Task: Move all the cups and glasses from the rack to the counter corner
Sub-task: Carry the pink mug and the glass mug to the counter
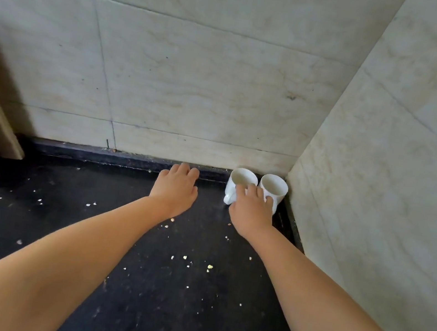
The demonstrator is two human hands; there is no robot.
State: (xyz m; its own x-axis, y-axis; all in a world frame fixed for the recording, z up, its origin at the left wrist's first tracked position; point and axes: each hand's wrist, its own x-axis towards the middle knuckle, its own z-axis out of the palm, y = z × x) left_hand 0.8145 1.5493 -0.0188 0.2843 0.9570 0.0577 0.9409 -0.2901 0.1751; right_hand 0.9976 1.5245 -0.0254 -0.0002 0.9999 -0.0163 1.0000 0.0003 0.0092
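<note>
Head view, two white cups [244,180] [274,186] upright, touching, tucked in the desk [175,289] corner by the tiled wall [198,74], your right hand [253,211] fingers loosely over both cups, your left hand [177,187] relaxed, holding nothing, crumbs [209,266] scattered nearby.

Counter [83,229]: black stone, speckled, meeting tiled walls at a corner. On it: two white cups [241,179] [274,187], upright, side by side in the corner, touching; pale crumbs [209,266] scattered across the surface
</note>
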